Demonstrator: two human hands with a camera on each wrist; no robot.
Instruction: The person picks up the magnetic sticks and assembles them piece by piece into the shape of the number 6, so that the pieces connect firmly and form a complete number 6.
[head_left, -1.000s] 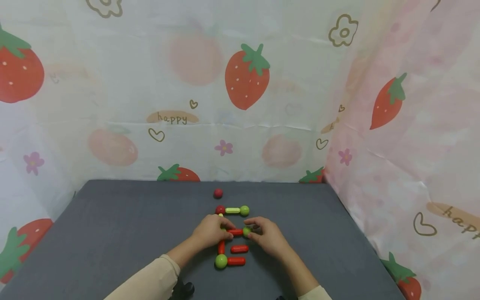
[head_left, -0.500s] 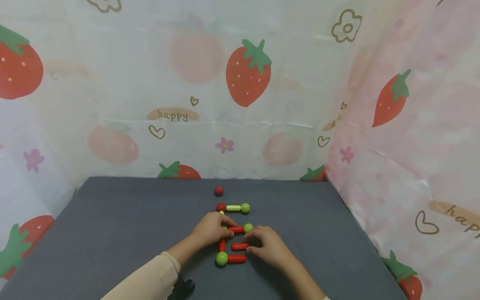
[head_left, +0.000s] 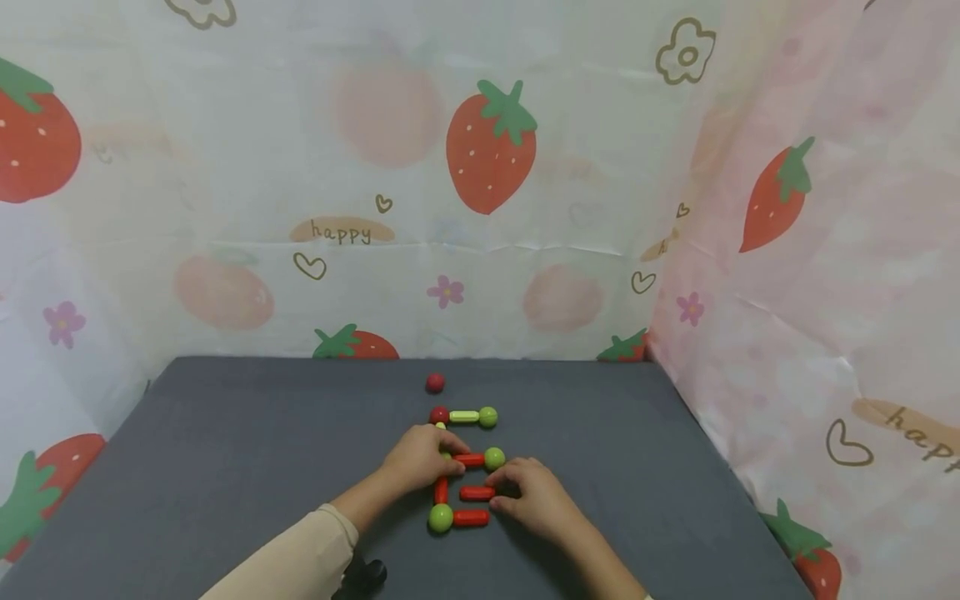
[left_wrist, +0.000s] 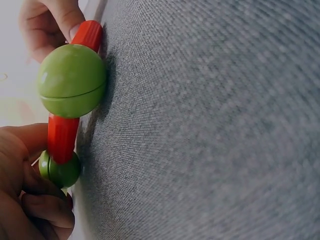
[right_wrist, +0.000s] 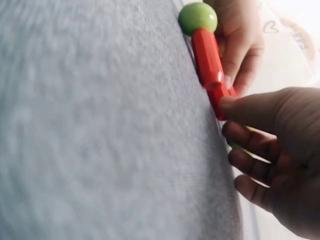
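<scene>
Balls and rods form a flat figure on the dark table. My left hand (head_left: 420,458) grips its middle green ball (left_wrist: 62,172), mostly hidden in the head view, where an upright red rod (head_left: 441,492) and a sideways red rod (head_left: 470,459) meet. The sideways rod ends at another green ball (head_left: 494,457). Below it lies a loose red rod (head_left: 474,493), its right end pinched between the thumb and index finger of my right hand (head_left: 536,492). The nearest green ball (head_left: 440,517) bears a red rod (head_left: 471,517) pointing right.
At the figure's far end, a red ball (head_left: 439,416), a pale yellow rod (head_left: 464,416) and a green ball (head_left: 488,417) form a row. A separate red ball (head_left: 435,382) lies behind. A black object (head_left: 363,575) sits by the left sleeve. Strawberry-print cloth (head_left: 491,154) hangs behind the table.
My right hand has left the green ball at the end of the middle rod, moved down toward me, and taken the loose red rod's end. My left hand stays in place.
</scene>
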